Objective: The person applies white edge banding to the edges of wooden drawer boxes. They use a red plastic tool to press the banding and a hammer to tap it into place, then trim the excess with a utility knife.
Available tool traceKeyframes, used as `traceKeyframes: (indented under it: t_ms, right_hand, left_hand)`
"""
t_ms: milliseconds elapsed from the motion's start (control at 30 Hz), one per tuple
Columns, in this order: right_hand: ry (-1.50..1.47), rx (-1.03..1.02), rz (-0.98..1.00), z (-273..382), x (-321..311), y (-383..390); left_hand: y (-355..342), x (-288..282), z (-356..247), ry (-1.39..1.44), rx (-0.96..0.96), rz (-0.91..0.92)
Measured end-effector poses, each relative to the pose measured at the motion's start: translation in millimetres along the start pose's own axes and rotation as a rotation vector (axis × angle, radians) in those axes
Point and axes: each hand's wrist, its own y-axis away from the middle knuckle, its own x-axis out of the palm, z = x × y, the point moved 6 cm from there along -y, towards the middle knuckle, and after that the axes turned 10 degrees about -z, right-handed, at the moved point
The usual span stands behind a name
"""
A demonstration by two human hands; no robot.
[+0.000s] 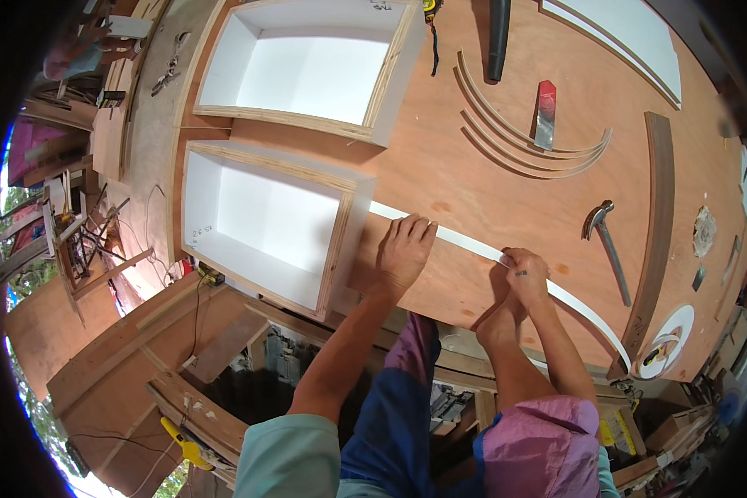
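A long white strip (465, 241) lies across the plywood surface (415, 282) from the lower white-lined box (340, 241), curving toward the round strip coil (664, 340) at right. My left hand (407, 249) rests on the strip beside that box, its curled fingers gripping it. Farther right, my right hand (525, 272) is closed around the same strip, fingertips partly hidden. My bent leg in pink cloth (539, 444), with its bare foot (494, 328) at the surface's front edge, is under my right forearm.
Above are another white-lined box (290, 124), curved thin strips (531, 170), a red-tipped metal scraper (545, 116), a black tube (498, 41), a hammer (606, 249), a tape measure (432, 12) and a dark board (656, 183). Stacked wood (108, 357) lies below left. Another person (66, 54) appears upper left.
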Motion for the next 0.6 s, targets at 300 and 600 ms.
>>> traceKeyframes:
  t_ms: [300,600]
  right_hand:
    - [-0.016,-0.018,-0.029,7.4,-2.8,1.7]
    - [-0.058,-0.056,-0.056,2.5,-2.2,5.2]
  left_hand:
    - [2.1,-2.0,0.2,-0.023,0.048,-0.038]
    - [-0.9,-6.8,13.2,0.153,-0.154,-0.005]
